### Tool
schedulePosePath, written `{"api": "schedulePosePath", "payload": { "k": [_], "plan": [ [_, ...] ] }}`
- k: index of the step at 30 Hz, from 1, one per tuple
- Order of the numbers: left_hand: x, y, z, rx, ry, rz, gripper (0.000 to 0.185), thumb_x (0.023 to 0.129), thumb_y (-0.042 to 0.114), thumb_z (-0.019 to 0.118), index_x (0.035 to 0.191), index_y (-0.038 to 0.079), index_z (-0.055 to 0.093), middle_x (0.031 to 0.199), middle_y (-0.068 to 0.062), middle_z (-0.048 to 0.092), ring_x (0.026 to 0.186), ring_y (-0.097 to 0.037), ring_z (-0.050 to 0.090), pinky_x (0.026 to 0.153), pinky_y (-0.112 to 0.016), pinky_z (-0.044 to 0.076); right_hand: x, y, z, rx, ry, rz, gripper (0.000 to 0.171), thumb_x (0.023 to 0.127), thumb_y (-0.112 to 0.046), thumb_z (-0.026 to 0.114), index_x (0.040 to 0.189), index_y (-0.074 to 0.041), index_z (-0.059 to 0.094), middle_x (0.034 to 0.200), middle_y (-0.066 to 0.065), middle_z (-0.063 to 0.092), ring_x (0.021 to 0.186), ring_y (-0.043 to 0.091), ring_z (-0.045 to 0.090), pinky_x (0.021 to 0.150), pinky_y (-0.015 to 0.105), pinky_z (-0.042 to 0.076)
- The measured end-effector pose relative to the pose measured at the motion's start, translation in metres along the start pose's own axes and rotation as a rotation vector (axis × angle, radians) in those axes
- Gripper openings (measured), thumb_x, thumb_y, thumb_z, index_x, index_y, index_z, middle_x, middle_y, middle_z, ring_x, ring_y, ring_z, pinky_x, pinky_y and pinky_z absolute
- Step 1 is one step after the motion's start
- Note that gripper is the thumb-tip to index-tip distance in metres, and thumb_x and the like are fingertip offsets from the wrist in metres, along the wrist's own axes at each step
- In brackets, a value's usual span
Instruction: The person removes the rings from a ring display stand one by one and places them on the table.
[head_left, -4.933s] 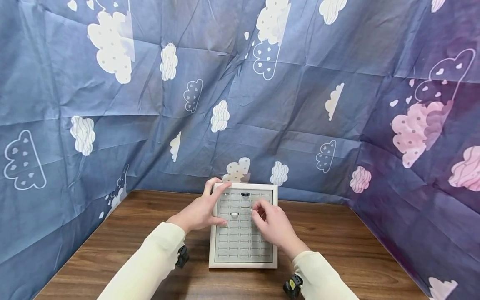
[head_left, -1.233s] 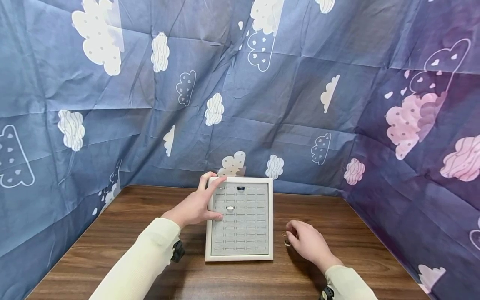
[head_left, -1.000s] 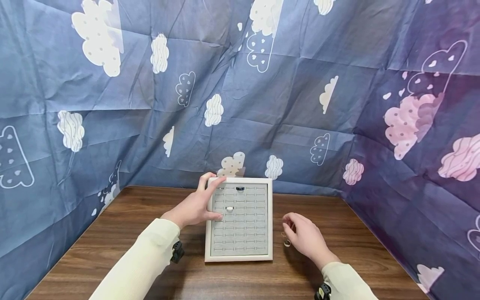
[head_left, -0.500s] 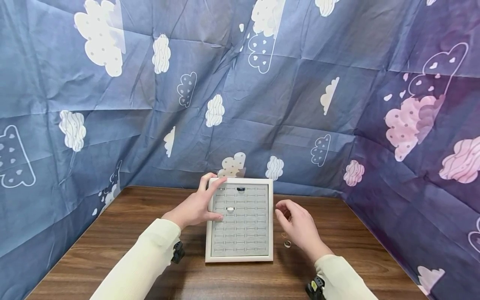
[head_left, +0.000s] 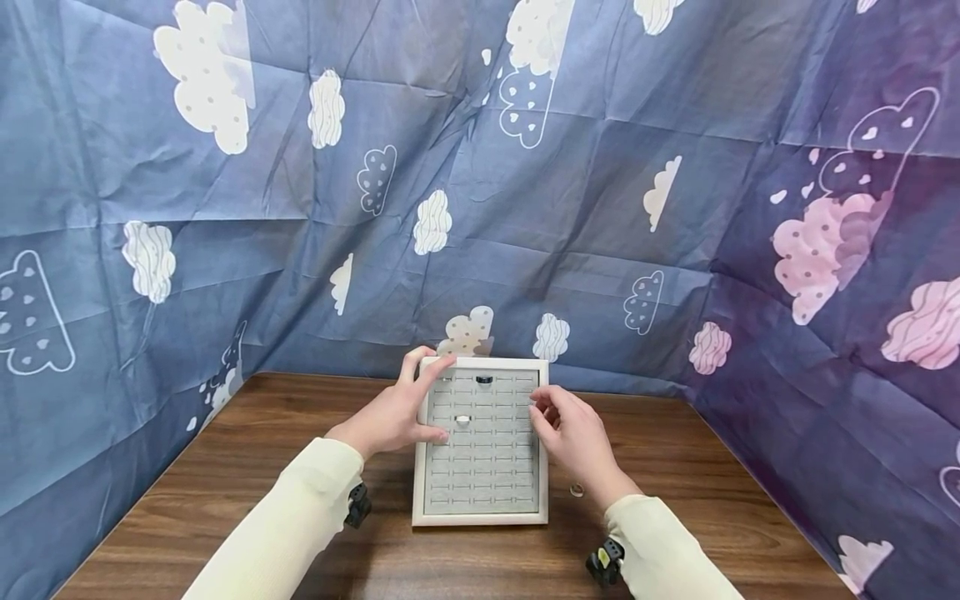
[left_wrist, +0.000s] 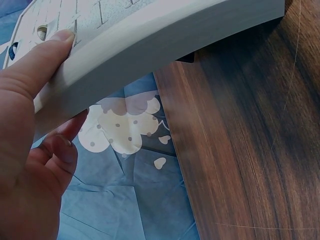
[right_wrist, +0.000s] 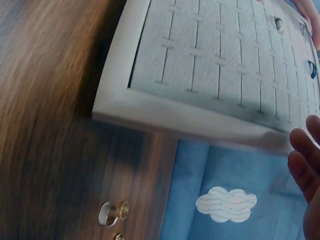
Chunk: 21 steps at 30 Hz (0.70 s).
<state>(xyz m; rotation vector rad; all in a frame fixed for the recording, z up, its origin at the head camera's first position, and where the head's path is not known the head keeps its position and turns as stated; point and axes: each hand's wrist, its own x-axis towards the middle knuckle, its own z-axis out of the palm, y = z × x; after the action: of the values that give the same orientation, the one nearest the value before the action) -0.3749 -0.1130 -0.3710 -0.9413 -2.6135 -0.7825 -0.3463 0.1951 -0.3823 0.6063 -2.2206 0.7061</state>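
A ring display board with a white frame (head_left: pixel 480 520) and a grey slotted pad (head_left: pixel 480 468) stands tilted up on the table. My left hand (head_left: pixel 390 417) grips its upper left edge, thumb on the front and other fingers behind it in the left wrist view. A dark ring (head_left: pixel 484 380) sits in the top row and a silver ring (head_left: pixel 462 420) lower left of it. A thin ring (head_left: pixel 447 379) shows near the left fingertips. My right hand (head_left: pixel 573 429) is at the board's right edge, fingers loosely bent, no ring visible between them.
On the wooden table (head_left: pixel 675 500), right of the board, lie a silver ring (right_wrist: pixel 106 214) and a gold ring (right_wrist: pixel 124 210), with another gold ring (right_wrist: pixel 119 236) at the right wrist view's lower edge. A blue cloud-print cloth (head_left: pixel 480 208) hangs behind and around the table.
A gold ring in the pad near my right fingers earlier no longer shows there. My right hand went down to the loose rings, then rose back left to the board. My left hand keeps its grip.
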Motion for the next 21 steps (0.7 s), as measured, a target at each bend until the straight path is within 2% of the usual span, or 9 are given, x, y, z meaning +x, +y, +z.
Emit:
{"api": "schedulePosePath", "payload": {
  "k": [7, 14, 21],
  "plan": [
    [0.001, -0.002, 0.001, 0.012, 0.015, 0.015, 0.114, 0.084, 0.028, 0.096, 0.17, 0.03, 0.021, 0.167, -0.011, 0.012, 0.079, -0.015, 0.064, 0.08, -0.035, 0.057, 0.008, -0.011, 0.007, 0.007, -0.018, 0.006, 0.013, 0.096, -0.005, 0.076, 0.107, -0.011, 0.074, 0.086, -0.002, 0.07, 0.074, 0.008, 0.063, 0.071, 0.028, 0.054],
    [0.001, -0.001, 0.0, 0.005, 0.014, 0.006, 0.113, 0.084, 0.026, 0.096, 0.17, 0.03, 0.022, 0.166, -0.01, 0.013, 0.077, -0.016, 0.063, 0.078, -0.035, 0.057, 0.013, -0.019, 0.014, 0.004, -0.023, 0.018, 0.016, 0.094, -0.006, 0.078, 0.109, -0.009, 0.073, 0.088, 0.002, 0.071, 0.075, 0.011, 0.064, 0.072, 0.031, 0.055],
    [0.001, -0.001, 0.001, 0.011, 0.011, 0.003, 0.113, 0.084, 0.027, 0.096, 0.17, 0.028, 0.021, 0.167, -0.011, 0.012, 0.081, -0.017, 0.065, 0.082, -0.036, 0.058, 0.02, -0.026, 0.021, -0.004, -0.03, 0.02, 0.018, 0.095, -0.009, 0.078, 0.113, -0.01, 0.073, 0.09, 0.002, 0.072, 0.075, 0.012, 0.064, 0.072, 0.034, 0.053]
  ]
}}
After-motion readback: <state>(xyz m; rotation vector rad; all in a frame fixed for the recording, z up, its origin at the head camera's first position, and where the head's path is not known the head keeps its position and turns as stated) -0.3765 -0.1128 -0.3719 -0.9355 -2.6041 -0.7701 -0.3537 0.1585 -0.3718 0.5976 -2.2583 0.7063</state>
